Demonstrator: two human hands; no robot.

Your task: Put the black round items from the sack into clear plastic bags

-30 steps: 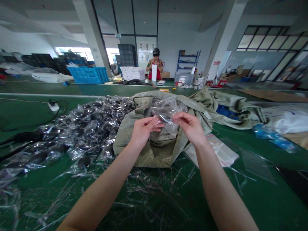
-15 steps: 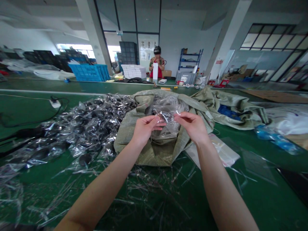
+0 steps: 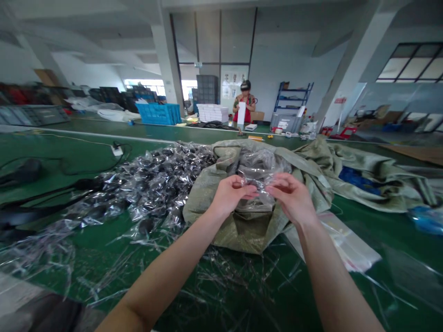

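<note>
My left hand [image 3: 232, 194] pinches one side of a clear plastic bag [image 3: 260, 177] between thumb and fingers. Opposite it, my right hand [image 3: 291, 197] has its thumb and fingertips closed on the other side. Glare on the film hides what, if anything, is inside. Both hands are over the mouth of a grey-green woven sack [image 3: 204, 196], where more clear film [image 3: 259, 159] shows. To the left lies a large heap of dark rounded items in clear wrappers [image 3: 159, 177].
Plastic strips [image 3: 228, 276] litter the green table [image 3: 162, 286]. Flat clear bags [image 3: 349, 246] lie right of the sack, below a second woven sack [image 3: 391, 184]. Black straps [image 3: 41, 207] and a power strip [image 3: 117, 150] are at left. Across the table, a person [image 3: 245, 103] holds a white box.
My view has swung left, so the scene sits further right and a little lower. Both hands keep their pinch on the clear bag, close together over the sack.
</note>
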